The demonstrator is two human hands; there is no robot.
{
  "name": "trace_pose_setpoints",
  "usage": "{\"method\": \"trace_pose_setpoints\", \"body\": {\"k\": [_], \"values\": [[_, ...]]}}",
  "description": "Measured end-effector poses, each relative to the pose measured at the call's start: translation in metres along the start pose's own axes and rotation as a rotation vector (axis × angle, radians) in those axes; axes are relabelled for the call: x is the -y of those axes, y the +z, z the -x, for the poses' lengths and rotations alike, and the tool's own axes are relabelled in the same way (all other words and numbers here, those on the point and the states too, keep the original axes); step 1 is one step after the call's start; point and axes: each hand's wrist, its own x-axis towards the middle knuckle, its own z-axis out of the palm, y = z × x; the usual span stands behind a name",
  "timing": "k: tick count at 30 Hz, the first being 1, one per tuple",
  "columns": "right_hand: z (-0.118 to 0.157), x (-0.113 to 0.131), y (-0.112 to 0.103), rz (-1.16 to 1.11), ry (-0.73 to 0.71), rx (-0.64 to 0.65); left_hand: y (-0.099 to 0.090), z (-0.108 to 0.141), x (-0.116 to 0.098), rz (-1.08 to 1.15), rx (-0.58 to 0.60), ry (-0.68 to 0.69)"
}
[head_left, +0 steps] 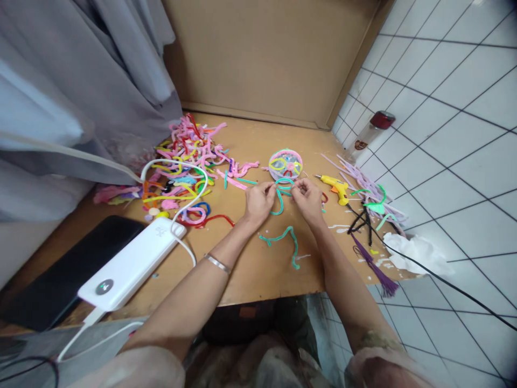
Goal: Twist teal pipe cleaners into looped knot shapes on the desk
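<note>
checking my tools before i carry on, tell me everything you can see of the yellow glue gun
The glue gun has a yellow, plastic-looking body, an orange trigger and a slim, metallic-looking nozzle. It lies on its side on the table, right of the right hand, nozzle pointing left, handle slanting toward the person. A black cord runs from it off the picture's right edge. Neither hand touches it.

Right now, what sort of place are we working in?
Probably a craft corner, perhaps in a home: there's a heap of colourful fuzzy stems, a yellow glue gun and a grey curtain beside the table.
</note>
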Motion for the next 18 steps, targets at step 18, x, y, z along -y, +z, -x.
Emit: {"method": "trace_pose_setpoints", "body": {"k": [18], "values": [[0.006,0.002,0.013,-0.320,0.082,0.065,-0.004,-0.009,-0.011,0.254,-0.160,-0.196]]}}
